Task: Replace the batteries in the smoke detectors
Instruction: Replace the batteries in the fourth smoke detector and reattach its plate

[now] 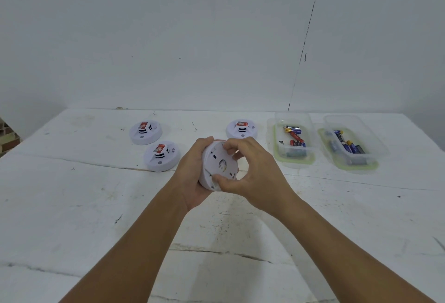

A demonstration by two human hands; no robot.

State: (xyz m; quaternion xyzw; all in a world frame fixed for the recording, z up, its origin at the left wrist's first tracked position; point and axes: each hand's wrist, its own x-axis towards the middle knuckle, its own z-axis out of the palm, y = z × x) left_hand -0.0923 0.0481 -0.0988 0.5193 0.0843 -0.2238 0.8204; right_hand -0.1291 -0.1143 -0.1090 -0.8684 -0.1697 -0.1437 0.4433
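Hands point(231, 170) grip detector point(218, 163); labels unreadable.

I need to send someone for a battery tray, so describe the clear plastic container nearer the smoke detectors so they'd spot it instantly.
On the white painted table, look to the far right, where two clear rectangular plastic containers with pale green rims hold loose batteries. The one you want is the left of the pair, right beside a round white smoke detector. Its batteries include red and yellow ones; the other container holds mostly dark blue.
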